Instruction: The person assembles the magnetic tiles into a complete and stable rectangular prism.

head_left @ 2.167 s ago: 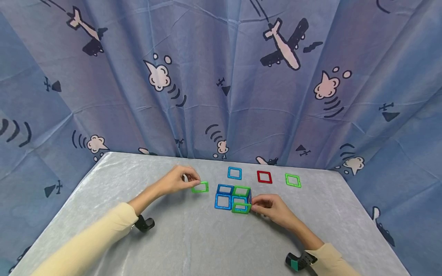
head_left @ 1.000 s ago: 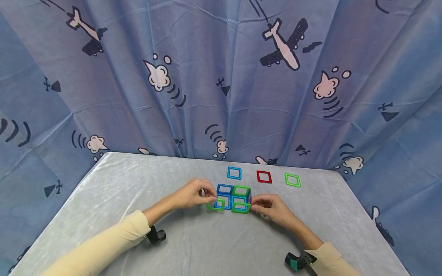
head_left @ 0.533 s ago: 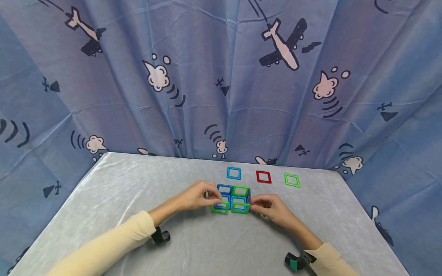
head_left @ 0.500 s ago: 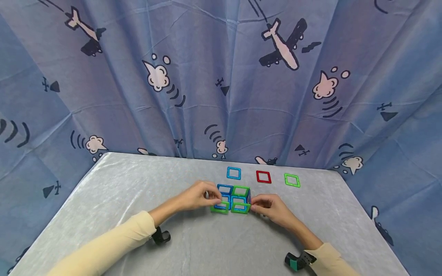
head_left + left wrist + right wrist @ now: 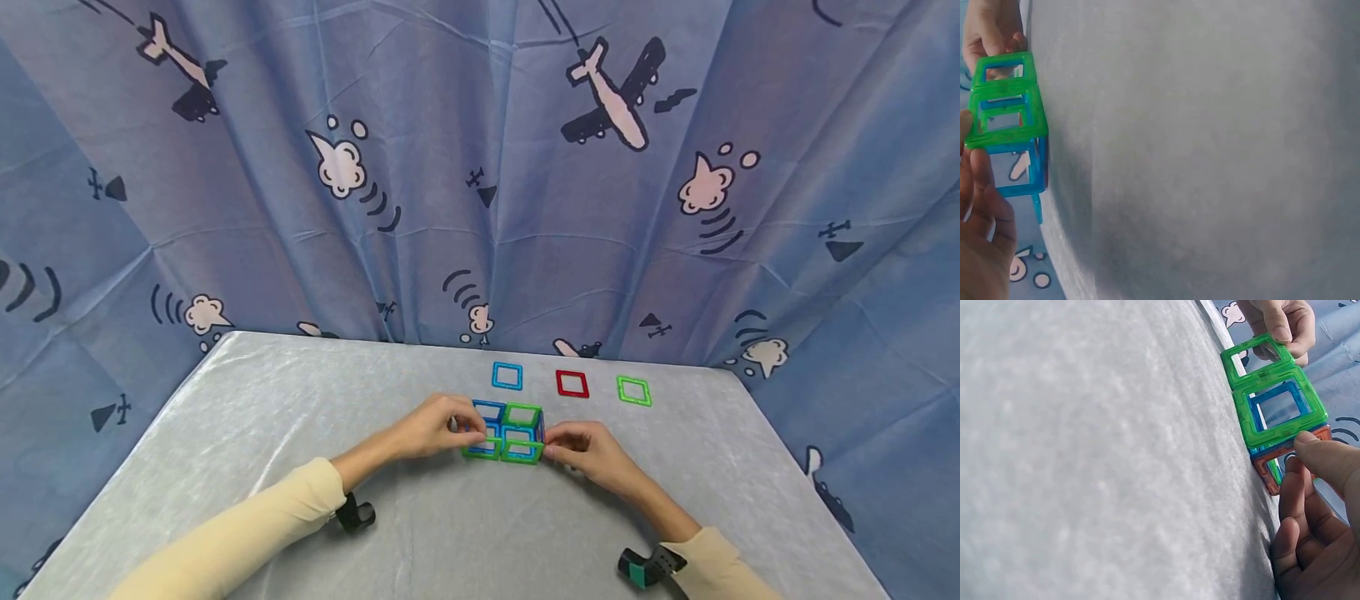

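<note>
Left hand (image 5: pixel 438 428): pinching the near-left green frame (image 5: pixel 482 457).
Right hand (image 5: pixel 594 452): pinching the block's (image 5: pixel 521 427) right side.
Block: on the surface (image 5: pixel 435 533), between both hands; a crooked push or slack right grip might fold it.

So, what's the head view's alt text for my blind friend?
A person's left hand and right hand grip a structure of colourful square frames on a pale table. Behind it lie a blue frame, a red frame and a green frame, before an airplane-patterned curtain.
</note>
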{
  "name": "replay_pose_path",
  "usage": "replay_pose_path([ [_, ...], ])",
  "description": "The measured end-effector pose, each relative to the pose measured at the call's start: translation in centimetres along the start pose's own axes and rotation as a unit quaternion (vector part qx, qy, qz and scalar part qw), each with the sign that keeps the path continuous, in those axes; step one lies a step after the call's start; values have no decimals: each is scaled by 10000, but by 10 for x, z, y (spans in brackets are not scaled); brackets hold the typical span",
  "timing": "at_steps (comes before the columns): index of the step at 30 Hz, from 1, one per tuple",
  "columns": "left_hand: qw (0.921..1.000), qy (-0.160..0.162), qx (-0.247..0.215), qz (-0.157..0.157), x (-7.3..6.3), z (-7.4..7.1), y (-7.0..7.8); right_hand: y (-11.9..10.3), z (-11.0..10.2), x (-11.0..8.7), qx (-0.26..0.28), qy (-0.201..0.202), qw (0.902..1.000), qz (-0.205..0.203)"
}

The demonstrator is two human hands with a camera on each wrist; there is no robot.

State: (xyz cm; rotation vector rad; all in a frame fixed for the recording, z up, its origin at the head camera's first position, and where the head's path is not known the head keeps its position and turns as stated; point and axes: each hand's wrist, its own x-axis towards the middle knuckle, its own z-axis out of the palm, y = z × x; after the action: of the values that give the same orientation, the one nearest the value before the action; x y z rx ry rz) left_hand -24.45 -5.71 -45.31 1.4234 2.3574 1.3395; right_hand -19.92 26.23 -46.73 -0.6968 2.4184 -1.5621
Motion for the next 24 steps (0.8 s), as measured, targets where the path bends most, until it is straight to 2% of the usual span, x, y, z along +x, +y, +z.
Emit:
replay_pose_path([
  [6, 10000, 6, 15, -20, 0, 0, 0, 1, 0, 0, -27, 13, 9999, -127],
  [13, 9998, 68, 65, 158, 1, 3, -2, 2, 0, -1, -23, 15, 9999, -154],
  [24, 10000, 62, -25, -32, 0, 6, -3, 1, 0, -1, -11, 21, 9999, -129],
])
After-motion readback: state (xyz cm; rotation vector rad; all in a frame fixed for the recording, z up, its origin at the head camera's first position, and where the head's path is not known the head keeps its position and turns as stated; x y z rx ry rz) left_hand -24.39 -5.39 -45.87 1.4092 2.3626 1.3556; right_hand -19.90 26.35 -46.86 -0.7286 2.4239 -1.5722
